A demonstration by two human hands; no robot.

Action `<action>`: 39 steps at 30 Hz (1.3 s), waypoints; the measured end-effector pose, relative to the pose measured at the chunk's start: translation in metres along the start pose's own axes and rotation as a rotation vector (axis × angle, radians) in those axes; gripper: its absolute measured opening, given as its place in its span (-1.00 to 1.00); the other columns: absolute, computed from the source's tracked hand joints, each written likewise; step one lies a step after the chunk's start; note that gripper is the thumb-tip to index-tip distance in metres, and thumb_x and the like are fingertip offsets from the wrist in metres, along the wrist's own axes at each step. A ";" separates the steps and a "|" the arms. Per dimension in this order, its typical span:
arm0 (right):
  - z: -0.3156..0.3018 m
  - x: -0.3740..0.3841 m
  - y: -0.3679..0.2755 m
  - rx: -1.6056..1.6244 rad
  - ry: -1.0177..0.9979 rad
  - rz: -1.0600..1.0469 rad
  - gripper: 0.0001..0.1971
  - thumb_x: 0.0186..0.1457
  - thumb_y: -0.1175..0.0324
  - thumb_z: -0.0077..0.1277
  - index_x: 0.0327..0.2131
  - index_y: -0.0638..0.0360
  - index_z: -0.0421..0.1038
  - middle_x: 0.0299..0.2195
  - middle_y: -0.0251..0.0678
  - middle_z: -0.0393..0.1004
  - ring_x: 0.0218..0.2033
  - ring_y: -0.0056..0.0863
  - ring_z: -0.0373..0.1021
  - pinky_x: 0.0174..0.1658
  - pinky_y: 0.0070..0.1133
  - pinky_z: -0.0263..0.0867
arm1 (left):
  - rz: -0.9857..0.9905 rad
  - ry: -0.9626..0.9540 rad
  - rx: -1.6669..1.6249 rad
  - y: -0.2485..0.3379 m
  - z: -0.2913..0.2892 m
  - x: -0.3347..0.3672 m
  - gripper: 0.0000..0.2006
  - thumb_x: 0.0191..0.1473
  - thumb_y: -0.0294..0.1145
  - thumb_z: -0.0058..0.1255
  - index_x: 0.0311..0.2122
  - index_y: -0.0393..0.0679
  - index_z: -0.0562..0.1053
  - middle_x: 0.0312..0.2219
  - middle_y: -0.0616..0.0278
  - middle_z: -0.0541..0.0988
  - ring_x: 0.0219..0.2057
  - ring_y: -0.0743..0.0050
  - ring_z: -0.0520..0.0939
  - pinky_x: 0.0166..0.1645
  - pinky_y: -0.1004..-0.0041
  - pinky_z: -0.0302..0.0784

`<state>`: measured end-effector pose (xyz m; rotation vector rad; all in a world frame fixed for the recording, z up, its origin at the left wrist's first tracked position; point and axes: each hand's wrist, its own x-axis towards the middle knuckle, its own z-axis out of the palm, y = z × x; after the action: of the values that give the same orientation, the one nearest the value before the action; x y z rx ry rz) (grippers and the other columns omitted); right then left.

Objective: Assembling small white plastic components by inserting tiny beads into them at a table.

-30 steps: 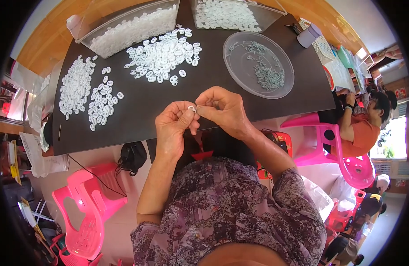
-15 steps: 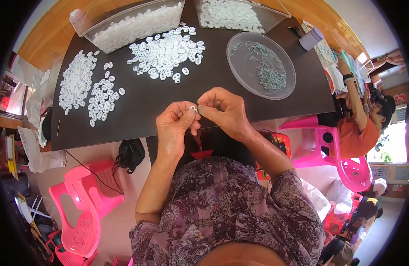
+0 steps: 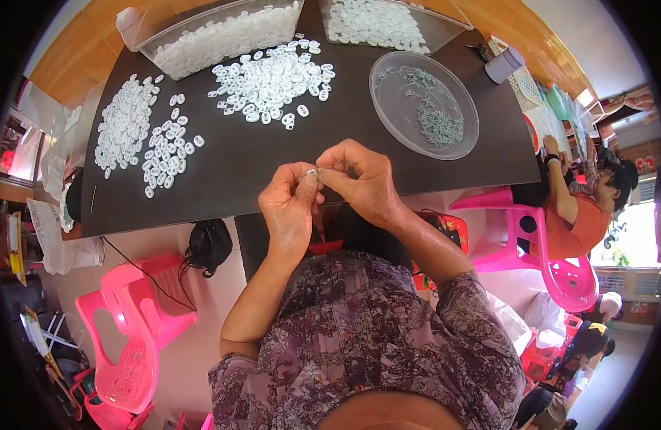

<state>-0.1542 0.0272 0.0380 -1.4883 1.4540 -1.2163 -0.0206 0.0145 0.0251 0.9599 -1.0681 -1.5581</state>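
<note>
Above the table's near edge my two hands meet fingertip to fingertip. My left hand (image 3: 287, 208) is closed, pinching a small white plastic piece (image 3: 313, 173) between thumb and forefinger. Against the same piece presses my right hand (image 3: 365, 183), its thumb and forefinger pinched together; whatever lies between them is too small to make out. Beyond my hands spreads a heap of white oval pieces with holes (image 3: 273, 84). More of them form a large pile (image 3: 126, 123) and a smaller one (image 3: 167, 156) at the left. A round clear tray (image 3: 389, 127) at the right carries thin grey-green bits (image 3: 441, 129).
Two clear boxes, one at the back left (image 3: 152, 49) and one at the back right (image 3: 439, 34), hold more white pieces. A pale cup (image 3: 504, 66) stands at the far right corner. Pink chairs (image 3: 133, 330) flank me. A person in orange (image 3: 585, 229) works at the right.
My left hand has tilted slightly inward, and less of the white piece shows between the fingers. My right hand has hardly moved. The co-worker's raised arm has come down.
</note>
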 end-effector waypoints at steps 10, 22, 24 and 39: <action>0.006 0.004 0.005 -0.281 0.078 -0.366 -0.96 -0.14 0.53 -0.01 -0.53 0.22 0.35 -0.55 -0.24 0.33 -0.49 -0.26 0.25 -0.43 -0.43 0.20 | 0.016 0.037 -0.057 0.000 0.000 0.000 -0.94 0.09 -0.56 -0.09 -0.38 -0.30 0.42 -0.58 0.37 0.44 -0.63 0.77 0.40 -0.62 0.74 0.28; 0.009 0.025 0.013 -0.290 -0.047 -0.379 -0.96 -0.08 0.51 -0.03 -0.47 0.24 0.40 -0.53 -0.25 0.37 -0.47 -0.31 0.29 -0.40 -0.50 0.23 | -0.011 0.068 -0.193 -0.011 -0.012 0.016 -0.93 0.07 -0.58 -0.08 -0.37 -0.35 0.42 -0.57 0.23 0.48 -0.65 0.64 0.44 -0.62 0.67 0.35; 0.004 0.036 0.008 -0.263 -0.026 -0.333 -0.92 -0.06 0.48 -0.02 -0.43 0.24 0.43 -0.50 -0.23 0.39 -0.45 -0.29 0.31 -0.37 -0.49 0.24 | -0.050 0.102 -0.253 -0.011 -0.017 0.019 -0.91 0.06 -0.55 -0.05 -0.36 -0.37 0.43 -0.55 0.15 0.51 -0.65 0.56 0.47 -0.61 0.62 0.39; -0.001 0.110 0.044 -0.866 0.007 -0.477 -0.87 -0.19 0.44 0.07 -0.45 0.11 0.44 -0.56 -0.21 0.35 -0.40 -0.21 0.29 -0.36 -0.36 0.21 | -0.069 0.113 -0.307 -0.010 -0.024 0.026 -0.88 0.05 -0.53 -0.03 -0.34 -0.39 0.42 -0.54 0.11 0.52 -0.64 0.52 0.49 -0.60 0.59 0.41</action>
<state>-0.1775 -0.0858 0.0122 -2.5179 1.8019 -0.8495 -0.0060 -0.0136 0.0059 0.8672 -0.6980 -1.6459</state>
